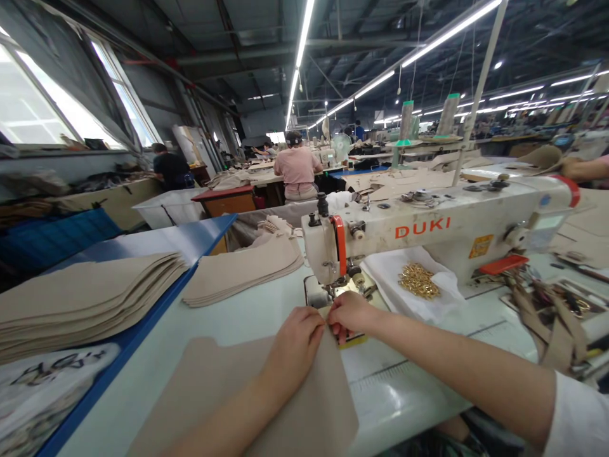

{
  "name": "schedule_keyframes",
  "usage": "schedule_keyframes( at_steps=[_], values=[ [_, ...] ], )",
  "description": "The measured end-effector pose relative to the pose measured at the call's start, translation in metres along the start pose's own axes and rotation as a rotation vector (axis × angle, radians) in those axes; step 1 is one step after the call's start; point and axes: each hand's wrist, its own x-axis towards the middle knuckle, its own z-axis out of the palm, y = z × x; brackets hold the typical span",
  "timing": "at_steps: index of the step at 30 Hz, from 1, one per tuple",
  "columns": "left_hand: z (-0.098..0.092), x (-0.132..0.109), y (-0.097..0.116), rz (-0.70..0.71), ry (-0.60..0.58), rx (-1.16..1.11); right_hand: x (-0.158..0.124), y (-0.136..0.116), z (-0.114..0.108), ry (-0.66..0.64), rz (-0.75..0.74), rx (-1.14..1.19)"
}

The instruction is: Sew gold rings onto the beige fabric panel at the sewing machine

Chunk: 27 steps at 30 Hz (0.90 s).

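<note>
A flat beige fabric panel [223,381] lies on the pale table in front of the sewing machine [428,222]. My left hand [297,336] rests on its upper edge, with curled fingers gripping the material near the needle area. Right beside it, my right hand [351,314] is closed in a pinch just below the presser foot [333,292]. Both hands' fingertips almost meet at the panel's top corner. Whatever the right fingers pinch is hidden by the hand. Part of a yellow plate edge [353,341] shows under the right hand.
Gold metal rings [419,281] lie on white paper by the machine. Stacked beige panels [247,266] sit behind left, with a bigger stack [85,292] on a blue-edged board. At right is a tray with beige straps [552,324]. A person in pink [298,166] sits ahead.
</note>
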Motion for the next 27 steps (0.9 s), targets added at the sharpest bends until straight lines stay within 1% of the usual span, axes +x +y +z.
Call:
schedule_keyframes(
  at_steps=[4,6,12,15,17,19,21,24,27],
  values=[
    [0.006,0.008,-0.001,0.127,0.007,0.068,-0.001,-0.004,-0.002,-0.025,0.080,-0.041],
    [0.008,0.008,-0.001,0.154,0.016,0.092,-0.001,-0.006,-0.003,-0.033,0.092,-0.055],
    [0.009,0.008,-0.002,0.111,0.012,0.057,-0.001,-0.008,-0.006,-0.055,0.085,-0.114],
    [0.008,0.009,-0.001,0.090,0.000,0.050,-0.002,-0.005,-0.006,-0.043,0.030,-0.181],
    [0.007,0.009,-0.001,0.069,-0.030,0.049,-0.007,0.000,-0.008,-0.003,-0.063,-0.250],
    [0.005,0.009,0.000,0.045,-0.058,0.048,-0.014,0.007,-0.011,0.070,-0.205,-0.342],
    [0.005,0.009,0.000,0.043,-0.059,0.039,-0.024,0.015,-0.016,0.133,-0.364,-0.448],
    [0.006,0.009,-0.001,0.061,-0.033,0.024,-0.036,0.028,-0.023,0.136,-0.584,-0.604],
    [0.007,0.009,-0.002,0.071,-0.023,0.025,-0.042,0.037,-0.025,0.138,-0.829,-0.873]
  ],
)
